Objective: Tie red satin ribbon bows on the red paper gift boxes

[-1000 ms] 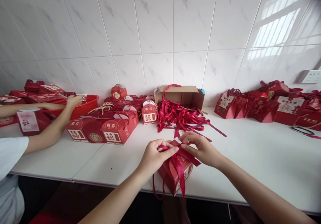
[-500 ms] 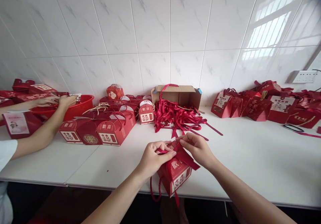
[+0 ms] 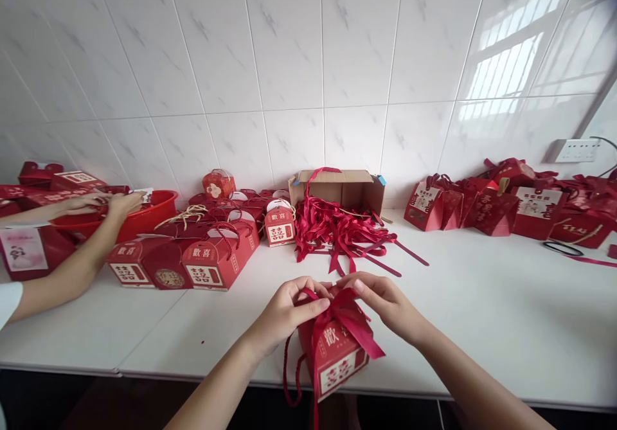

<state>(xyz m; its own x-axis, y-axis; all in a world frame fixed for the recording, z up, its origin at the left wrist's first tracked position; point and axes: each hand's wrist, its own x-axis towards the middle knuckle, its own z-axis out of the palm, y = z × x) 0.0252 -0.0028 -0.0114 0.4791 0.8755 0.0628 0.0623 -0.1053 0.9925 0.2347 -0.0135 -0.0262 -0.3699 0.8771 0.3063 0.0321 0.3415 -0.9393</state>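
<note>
A small red gift box (image 3: 332,338) with white-panelled characters stands tilted at the table's front edge, right before me. A red satin ribbon (image 3: 354,328) is looped in a bow over its top, one tail hanging down the front. At the bow's left loop, my left hand (image 3: 292,308) pinches the ribbon between thumb and fingers. My right hand (image 3: 383,301) grips the right loop, its fingers partly hidden behind the bow. A dark red cord handle (image 3: 290,378) dangles from the box's left side.
Beyond my hands, red ribbons (image 3: 337,227) spill from a cardboard box (image 3: 373,193). Red gift boxes (image 3: 207,256) stand in rows at left, with red bags (image 3: 499,211) at right. Another person's arms (image 3: 81,263) reach into a red basin (image 3: 164,210). A black ring (image 3: 563,249) lies at right.
The ribbon's loops have opened into a fuller bow. My right hand has shifted slightly to the right, and the box sits a little lower in view as the camera tilted up.
</note>
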